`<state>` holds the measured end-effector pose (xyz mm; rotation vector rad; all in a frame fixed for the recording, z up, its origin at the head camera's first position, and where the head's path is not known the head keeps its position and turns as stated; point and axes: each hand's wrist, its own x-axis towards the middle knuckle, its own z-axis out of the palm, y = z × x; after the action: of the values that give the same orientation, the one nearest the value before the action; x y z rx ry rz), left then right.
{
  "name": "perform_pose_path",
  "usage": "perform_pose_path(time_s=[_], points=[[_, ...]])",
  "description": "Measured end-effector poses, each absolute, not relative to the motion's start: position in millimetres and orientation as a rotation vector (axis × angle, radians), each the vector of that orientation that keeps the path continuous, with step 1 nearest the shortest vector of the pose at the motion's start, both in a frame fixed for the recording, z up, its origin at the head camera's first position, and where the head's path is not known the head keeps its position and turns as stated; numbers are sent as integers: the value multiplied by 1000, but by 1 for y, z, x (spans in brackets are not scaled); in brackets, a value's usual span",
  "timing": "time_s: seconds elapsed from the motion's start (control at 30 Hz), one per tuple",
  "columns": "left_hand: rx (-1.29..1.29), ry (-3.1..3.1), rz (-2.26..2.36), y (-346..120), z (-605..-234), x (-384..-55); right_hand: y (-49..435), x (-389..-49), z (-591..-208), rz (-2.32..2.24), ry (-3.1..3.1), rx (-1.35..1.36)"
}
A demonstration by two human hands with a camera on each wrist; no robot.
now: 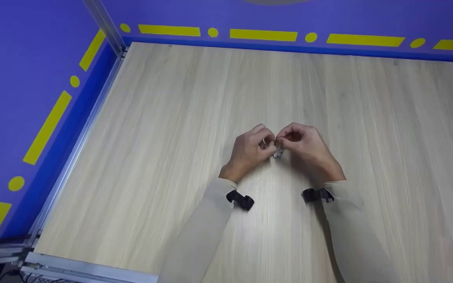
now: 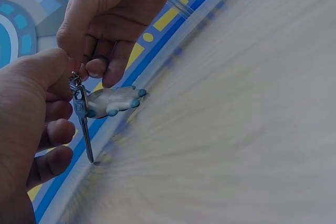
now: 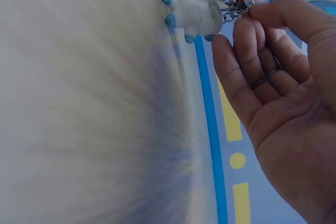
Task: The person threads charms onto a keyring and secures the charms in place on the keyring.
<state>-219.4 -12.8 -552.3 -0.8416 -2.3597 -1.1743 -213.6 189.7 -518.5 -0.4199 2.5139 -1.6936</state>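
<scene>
Both hands meet over the middle of the table. In the left wrist view, a metal key (image 2: 83, 121) and a white figurine charm (image 2: 112, 101) with blue feet hang from a small key ring (image 2: 76, 81). My left hand (image 1: 249, 148) pinches the ring between thumb and index finger, its other fingers curled loosely. From the other side my right hand (image 1: 308, 144) pinches at the same ring with thumb and index finger. A short chain (image 3: 231, 13) joins the charm to the ring in the right wrist view. Fingertips partly hide the ring.
The wood-grain table (image 1: 163, 129) spreads around both hands. Blue-purple walls with yellow marks (image 1: 264, 35) stand along its back and left, and a metal frame rail (image 1: 81, 135) follows the left edge. Each sleeved wrist wears a black strap (image 1: 240, 199).
</scene>
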Motion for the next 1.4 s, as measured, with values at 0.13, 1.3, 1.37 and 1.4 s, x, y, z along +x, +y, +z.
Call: perform_pose_path(time_s=[0.13,1.3,1.37,1.4], points=[[-835,-2369,-1168,-13,-552,-220,188,-213,-517,-1701,2485,-410],[-759,-2365,-1585,-12,-557,-221,188,-213,-516,-1750,2470,-348],[-750,-2370,-1593,-11,-557,-221,188,-214,-517,-1731,2471,-340],[-746,-2373,-1598,-11,-557,-220,189,-214,-517,-1719,2476,-335]])
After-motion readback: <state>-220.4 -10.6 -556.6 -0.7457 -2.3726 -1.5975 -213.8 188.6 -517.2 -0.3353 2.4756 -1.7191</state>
